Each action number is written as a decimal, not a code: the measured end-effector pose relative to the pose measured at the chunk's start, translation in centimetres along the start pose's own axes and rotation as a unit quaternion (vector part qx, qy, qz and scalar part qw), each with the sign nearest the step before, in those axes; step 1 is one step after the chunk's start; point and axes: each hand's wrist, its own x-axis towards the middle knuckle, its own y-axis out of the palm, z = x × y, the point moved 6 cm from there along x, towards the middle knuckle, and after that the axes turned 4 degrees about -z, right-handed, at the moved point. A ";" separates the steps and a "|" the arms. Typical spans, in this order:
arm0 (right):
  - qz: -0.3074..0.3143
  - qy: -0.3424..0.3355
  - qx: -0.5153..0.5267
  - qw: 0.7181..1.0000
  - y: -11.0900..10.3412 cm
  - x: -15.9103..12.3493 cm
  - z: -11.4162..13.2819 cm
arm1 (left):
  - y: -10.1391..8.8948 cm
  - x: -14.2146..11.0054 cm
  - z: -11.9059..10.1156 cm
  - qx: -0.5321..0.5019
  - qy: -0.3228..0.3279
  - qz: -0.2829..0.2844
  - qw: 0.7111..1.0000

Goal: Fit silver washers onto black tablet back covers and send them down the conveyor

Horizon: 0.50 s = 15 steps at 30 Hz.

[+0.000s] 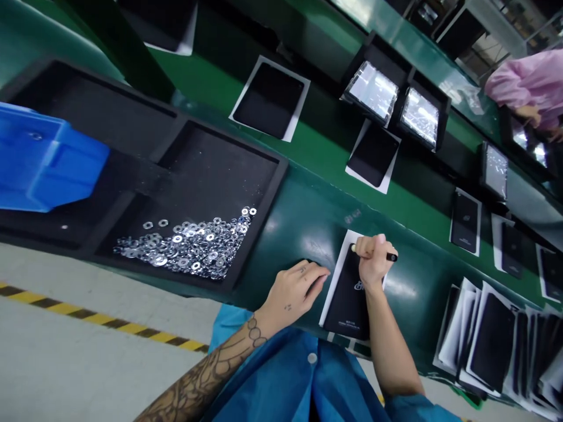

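Head view | right hand (pixel 373 258) fisted round tool (pixel 391 257) over panel (pixel 345 299), on sheet (pixel 338 278); left hand (pixel 292 290) loosely curled, slight gap, beside sheet | risk: uneven pressure slips tool, scuffs panel | washers (pixel 193 249) left, stack (pixel 492 340) right, limiting elbow room

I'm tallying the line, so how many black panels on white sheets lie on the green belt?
6: a panel at top left, a second to its right, a third below the black tray, three toward the right edge; others may be hidden.
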 end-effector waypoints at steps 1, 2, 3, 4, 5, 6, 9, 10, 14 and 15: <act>-0.010 -0.004 0.001 1.000 0.0 -0.2 0.0 | 0.1 0.0 0.0 0.004 -0.002 0.006 1.000; -0.018 -0.006 0.001 1.000 0.0 -0.4 -0.1 | 0.2 0.0 0.0 0.008 -0.003 0.011 1.000; -0.024 -0.007 -0.001 1.000 0.0 -0.6 -0.2 | 0.2 0.0 0.0 0.011 -0.004 0.014 1.000; -0.028 -0.007 -0.007 1.000 0.0 -0.7 -0.4 | 0.3 0.1 0.0 0.016 -0.004 0.014 1.000; -0.032 -0.006 -0.018 0.999 0.0 -0.8 -0.5 | 0.3 0.2 -0.1 0.020 -0.003 0.012 1.000; -0.031 -0.002 -0.032 0.999 0.0 -0.8 -0.7 | 0.3 0.4 -0.2 0.026 -0.001 0.009 1.000; 0.016 0.052 -0.046 0.997 0.4 0.4 -1.4 | 0.4 0.8 -0.2 0.031 0.002 0.002 1.000; 0.039 0.081 -0.030 0.995 0.4 1.1 -1.6 | 0.4 0.9 -0.2 0.027 0.005 0.004 1.000; 0.058 0.119 0.056 0.990 -2.2 3.2 0.5 | 0.2 0.8 0.4 -0.028 0.022 -0.007 0.999; 0.051 0.098 0.050 0.993 -3.3 2.9 1.6 | 0.0 0.7 0.6 -0.045 0.017 -0.020 0.999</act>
